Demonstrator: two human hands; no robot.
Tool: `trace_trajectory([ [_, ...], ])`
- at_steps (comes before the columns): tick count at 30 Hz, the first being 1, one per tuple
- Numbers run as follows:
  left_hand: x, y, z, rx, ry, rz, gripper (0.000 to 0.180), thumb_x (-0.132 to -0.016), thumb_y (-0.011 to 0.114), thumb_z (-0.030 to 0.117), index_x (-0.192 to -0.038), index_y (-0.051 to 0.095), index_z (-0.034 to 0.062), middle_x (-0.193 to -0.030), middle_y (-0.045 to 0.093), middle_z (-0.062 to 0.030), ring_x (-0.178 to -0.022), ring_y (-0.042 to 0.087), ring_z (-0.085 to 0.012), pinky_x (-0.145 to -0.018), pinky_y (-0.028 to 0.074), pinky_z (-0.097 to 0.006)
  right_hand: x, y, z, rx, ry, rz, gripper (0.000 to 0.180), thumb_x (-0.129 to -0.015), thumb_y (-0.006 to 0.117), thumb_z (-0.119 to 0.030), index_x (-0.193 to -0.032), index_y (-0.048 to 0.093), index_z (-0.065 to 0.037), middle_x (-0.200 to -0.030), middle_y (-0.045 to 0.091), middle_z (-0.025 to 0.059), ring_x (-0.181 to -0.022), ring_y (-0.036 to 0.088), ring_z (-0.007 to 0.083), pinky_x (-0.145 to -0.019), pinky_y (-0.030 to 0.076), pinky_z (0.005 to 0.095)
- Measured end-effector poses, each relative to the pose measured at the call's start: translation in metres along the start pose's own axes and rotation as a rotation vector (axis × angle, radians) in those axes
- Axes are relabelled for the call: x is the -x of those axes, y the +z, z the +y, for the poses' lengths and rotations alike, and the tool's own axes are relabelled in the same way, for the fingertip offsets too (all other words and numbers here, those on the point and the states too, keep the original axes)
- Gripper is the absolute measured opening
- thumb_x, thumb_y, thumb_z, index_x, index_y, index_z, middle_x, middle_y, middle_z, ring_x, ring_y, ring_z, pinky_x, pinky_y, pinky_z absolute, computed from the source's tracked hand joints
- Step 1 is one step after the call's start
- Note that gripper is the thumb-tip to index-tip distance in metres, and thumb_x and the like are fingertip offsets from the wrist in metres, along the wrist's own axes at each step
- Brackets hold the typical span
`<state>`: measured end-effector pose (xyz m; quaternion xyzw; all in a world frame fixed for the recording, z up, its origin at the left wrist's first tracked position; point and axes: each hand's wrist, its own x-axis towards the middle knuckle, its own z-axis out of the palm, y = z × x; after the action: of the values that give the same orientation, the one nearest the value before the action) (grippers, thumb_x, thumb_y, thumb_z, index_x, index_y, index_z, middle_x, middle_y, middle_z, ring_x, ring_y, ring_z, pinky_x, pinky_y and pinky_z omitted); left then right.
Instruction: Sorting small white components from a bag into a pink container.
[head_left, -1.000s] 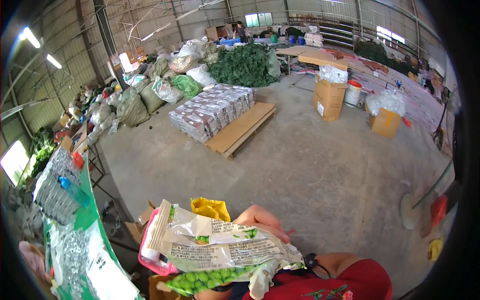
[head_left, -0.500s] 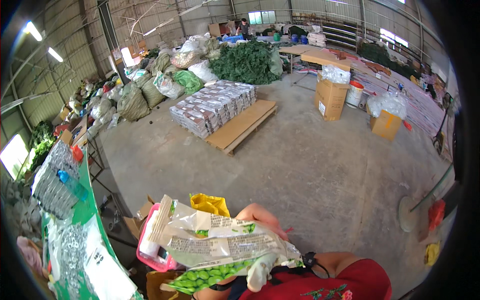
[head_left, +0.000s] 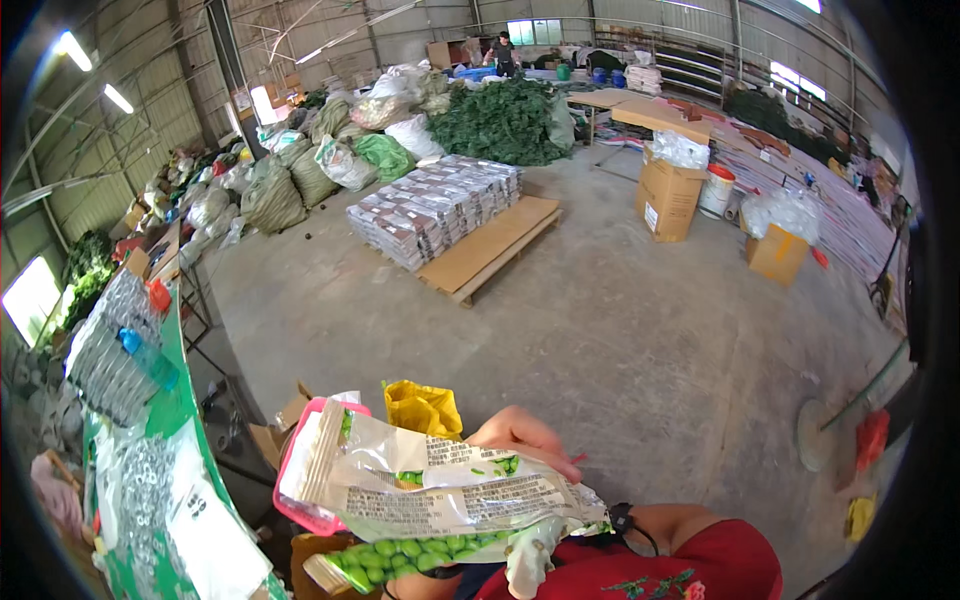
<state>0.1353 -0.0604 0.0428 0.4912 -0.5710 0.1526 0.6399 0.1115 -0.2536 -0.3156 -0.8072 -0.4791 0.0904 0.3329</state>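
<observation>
A crinkled plastic food packet [head_left: 440,490], cream with printed text and green peas, lies across the lower middle. Below it shows a strip of bright green peas [head_left: 410,560] with its own sealed end; I cannot tell whether this is a second packet. My right hand [head_left: 518,434] is bare, its fingers curled over the packet's far edge. A white-gloved fingertip or thumb [head_left: 528,562] presses at the near edge; which hand it belongs to is unclear. My left forearm [head_left: 435,584] runs under the packet, which hides the left hand.
A pink tray [head_left: 308,517] and a yellow bag [head_left: 422,408] sit just beyond the packet. Left is a green table [head_left: 180,405] with clear plastic pieces and a blue-capped bottle [head_left: 148,358]. Ahead stands a pallet [head_left: 500,245] of stacked packs; cartons [head_left: 668,198] stand right.
The view has shifted slightly, so the background sits a little to the right. The packet and my hands keep nearly the same hold, with the far tray a bit more exposed.
</observation>
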Motion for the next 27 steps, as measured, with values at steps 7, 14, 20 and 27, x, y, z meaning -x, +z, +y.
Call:
trace_trajectory([
  [7, -0.004, 0.012, 0.019, -0.076, -0.150, 0.022, 0.018, -0.090, 0.068, 0.017, -0.095, 0.070, 0.0000, -0.092, 0.060, -0.0116, -0.081, 0.064, -0.0222, -0.069, 0.052, -0.029, 0.005, -0.001, -0.002, 0.038, 0.076, -0.015, 0.029, -0.079, 0.063, -0.030, -0.099, 0.061, -0.008, -0.087, 0.060, 0.0106, -0.086, 0.058, 0.0325, -0.077, 0.044, 0.0416],
  [14, 0.009, 0.009, 0.018, -0.131, -0.075, 0.081, 0.024, -0.091, 0.066, 0.023, -0.094, 0.070, 0.0003, -0.092, 0.060, -0.0119, -0.080, 0.064, -0.0224, -0.067, 0.052, -0.030, 0.000, 0.005, 0.008, 0.032, 0.055, -0.030, 0.026, -0.077, 0.063, -0.023, -0.099, 0.062, -0.009, -0.088, 0.060, 0.0101, -0.085, 0.058, 0.0312, -0.078, 0.044, 0.0402],
  [20, 0.008, 0.012, 0.015, -0.121, -0.108, 0.121, 0.023, -0.092, 0.066, 0.022, -0.096, 0.070, 0.0002, -0.091, 0.061, -0.0124, -0.079, 0.065, -0.0225, -0.066, 0.053, -0.030, 0.001, -0.013, -0.014, -0.025, 0.093, 0.004, 0.025, -0.077, 0.064, -0.024, -0.098, 0.063, -0.009, -0.088, 0.060, 0.0100, -0.086, 0.058, 0.0318, -0.078, 0.044, 0.0404],
  [27, -0.004, -0.001, 0.027, -0.149, -0.100, -0.071, 0.021, -0.090, 0.068, 0.018, -0.103, 0.069, 0.0013, -0.096, 0.059, -0.0120, -0.084, 0.065, -0.0231, -0.072, 0.052, -0.030, 0.002, 0.002, 0.007, -0.003, 0.023, 0.018, 0.027, -0.078, 0.064, -0.026, -0.099, 0.063, -0.009, -0.088, 0.060, 0.0101, -0.088, 0.058, 0.0329, -0.078, 0.045, 0.0414],
])
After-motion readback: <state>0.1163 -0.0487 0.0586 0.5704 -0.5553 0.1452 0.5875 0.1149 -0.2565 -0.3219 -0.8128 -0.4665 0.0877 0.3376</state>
